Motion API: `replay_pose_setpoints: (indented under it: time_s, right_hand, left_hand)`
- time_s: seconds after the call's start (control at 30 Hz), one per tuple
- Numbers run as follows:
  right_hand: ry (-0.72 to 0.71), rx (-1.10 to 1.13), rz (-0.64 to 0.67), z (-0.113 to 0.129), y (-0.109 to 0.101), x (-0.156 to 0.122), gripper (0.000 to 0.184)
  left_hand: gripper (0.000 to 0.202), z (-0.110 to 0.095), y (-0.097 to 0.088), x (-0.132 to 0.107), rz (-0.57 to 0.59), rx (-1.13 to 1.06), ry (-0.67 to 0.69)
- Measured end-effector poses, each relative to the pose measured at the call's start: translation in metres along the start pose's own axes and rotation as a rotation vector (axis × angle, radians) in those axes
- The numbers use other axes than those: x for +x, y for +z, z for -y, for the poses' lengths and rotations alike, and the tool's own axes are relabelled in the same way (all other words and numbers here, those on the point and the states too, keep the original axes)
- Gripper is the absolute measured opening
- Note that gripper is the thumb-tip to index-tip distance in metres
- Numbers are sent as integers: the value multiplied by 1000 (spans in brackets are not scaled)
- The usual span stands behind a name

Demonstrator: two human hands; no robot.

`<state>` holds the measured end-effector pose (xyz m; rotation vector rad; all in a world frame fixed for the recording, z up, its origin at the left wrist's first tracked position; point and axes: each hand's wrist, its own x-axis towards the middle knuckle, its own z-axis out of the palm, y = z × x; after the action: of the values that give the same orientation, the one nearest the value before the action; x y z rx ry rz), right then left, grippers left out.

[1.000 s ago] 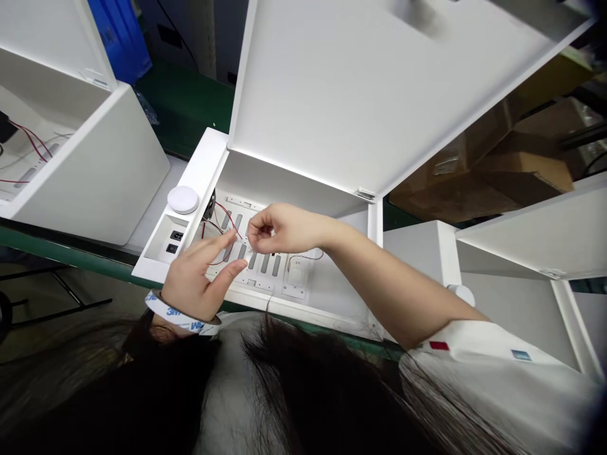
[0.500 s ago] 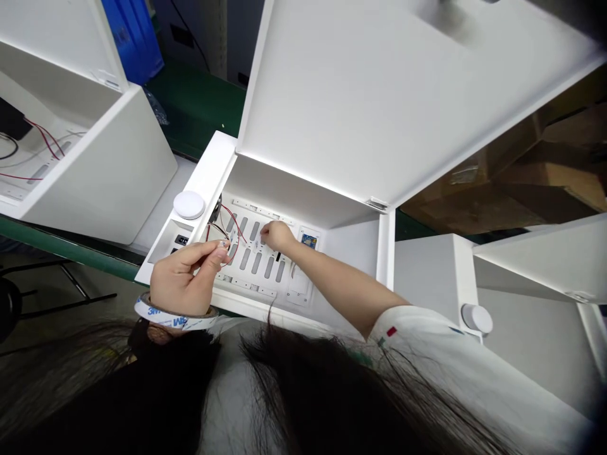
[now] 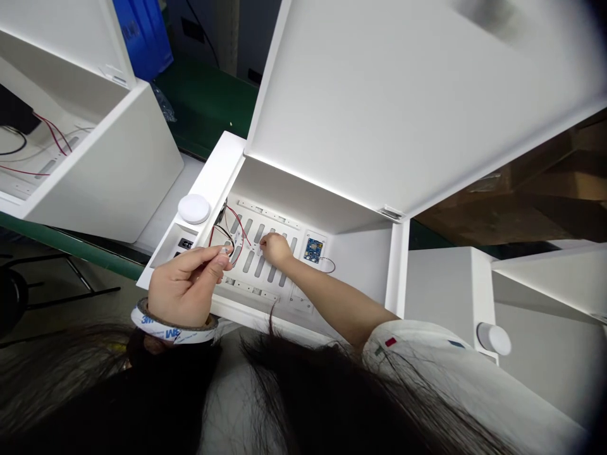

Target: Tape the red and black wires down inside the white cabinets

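An open white box (image 3: 398,272) lies in front of me, its lid (image 3: 370,95) swung up and back. My left hand (image 3: 190,281) is closed in a pinch on a small white connector (image 3: 224,251), above the box's left end. Red wires (image 3: 245,229) and black wires hang close to its fingertips. A roll of 3M tape (image 3: 173,332) sits round my left wrist. Inside the box, my right hand (image 3: 276,248) is closed low over a slotted white plate (image 3: 260,265); what its fingers hold is hidden. To its right sits a blue circuit board (image 3: 313,250) with a thin wire.
On the box's left end are a round white knob (image 3: 194,208) and a black power socket (image 3: 185,243). Similar white boxes stand at left (image 3: 109,170) and right (image 3: 436,278). Behind is a green bench top (image 3: 208,107) with a blue bin (image 3: 142,38). Cardboard (image 3: 535,183) lies at far right.
The view has shifted, so the box appears slightly further right. My right hand has moved a little left within the box, showing more of the circuit board. My left hand keeps its pinch.
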<state>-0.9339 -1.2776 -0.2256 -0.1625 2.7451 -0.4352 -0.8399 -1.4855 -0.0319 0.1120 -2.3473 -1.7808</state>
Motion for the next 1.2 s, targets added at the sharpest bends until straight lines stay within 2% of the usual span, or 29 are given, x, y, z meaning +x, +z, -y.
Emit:
replay_pose_setpoints:
  time_s: [0.33,0.43,0.63,0.87,1.03,1.2]
  right_hand:
    - [48,-71,92,7,-7,6,25]
    - [50,-120,82,11,-9,1,25]
    - [-42,-180,69,14,-11,-7,25]
    - [-34,-211,52,10,-6,2,25]
    - [-8,-230,92,10,-6,7,24]
    - [-38,-240,26,11,-4,1,24]
  left_hand:
    - [13,-1,1,0,-11,-29,13]
    - [13,-2,1,0,-11,-30,15]
    - [12,-2,1,0,-17,-24,19]
    - [12,-2,0,0,-7,-22,29]
    - [11,-2,1,0,-12,-22,43]
    - [11,-1,2,0,-18,-37,47]
